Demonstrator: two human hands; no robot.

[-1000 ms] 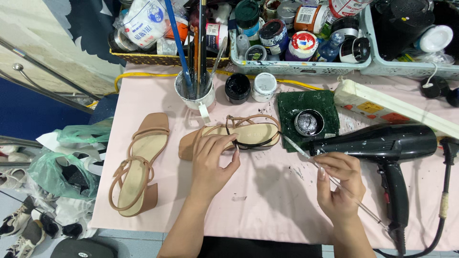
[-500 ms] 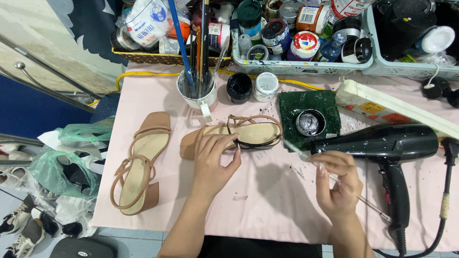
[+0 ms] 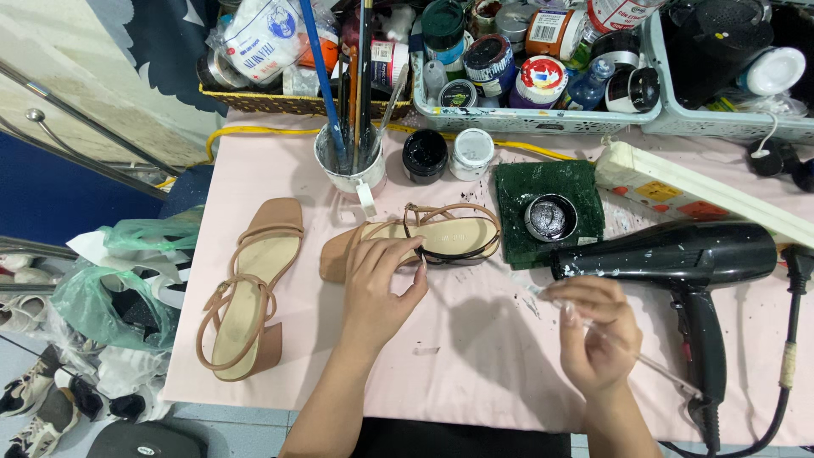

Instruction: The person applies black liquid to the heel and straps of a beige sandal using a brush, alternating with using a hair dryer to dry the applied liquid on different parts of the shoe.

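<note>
Lying at the bench's left, a spare tan sandal (image 3: 244,293) points its toe far. Just right of it the left hand (image 3: 379,293) presses down on a second tan sandal (image 3: 424,239), fingers (image 3: 398,254) curled over its toe end; that shoe's long axis runs left to right, heel rightward. Farther right, the right hand (image 3: 596,335) pinches a thin clear-handled brush (image 3: 543,293), tip aimed left toward the sandal's heel. Beyond sit a green pad (image 3: 517,191) and black hairdryer (image 3: 678,254) on the pink bench (image 3: 475,356); paint jars crowd the far edge.
</note>
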